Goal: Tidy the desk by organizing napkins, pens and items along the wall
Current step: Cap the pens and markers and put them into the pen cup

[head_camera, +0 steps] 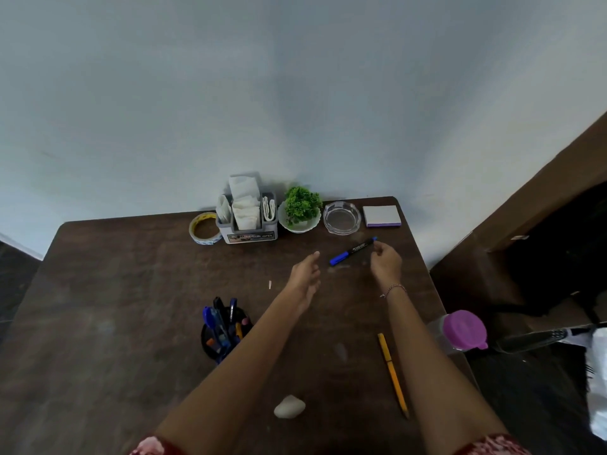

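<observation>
- Blue marker [353, 250] lies flat on the surface [131, 290], slanted. Its capped blue end points toward the person and its tail end toward the glass ashtray [341, 218]. It sits near the wall [295, 93] row, but not in it.
- Right grip [387, 261]: fingers curled, tips right at the marker's tail end. Cannot tell whether they pinch the tail or only hover beside it.
- Left grip [305, 274]: fingers straight and relaxed, holding nothing, just beside the capped end and apart from it.
- Row against the wall, left to right: tape roll [203, 228], napkin holder [249, 224] filled with napkins, small plant [300, 208] in a white bowl, the ashtray, note pad [381, 215].
- Pen cup [225, 330] stands mid-surface, well apart from the row, with several pens upright in it.
- Yellow pencil [392, 372] lies loose near the right edge.
- Handling, judged: the marker is light, rigid and smooth-barrelled, so it will probably roll if nudged.
  - A thumb-and-finger pinch at mid-barrel gives better control than one at the tail, where it would pivot and droop.
  - Avoid pulling on the cap, which might come off.
- The pencil is equally light and stiff. Take it mid-shaft, point kept away from the palm.
- Caution: the ashtray is glass and close behind the marker, so lift the marker up rather than sweep it back.
</observation>
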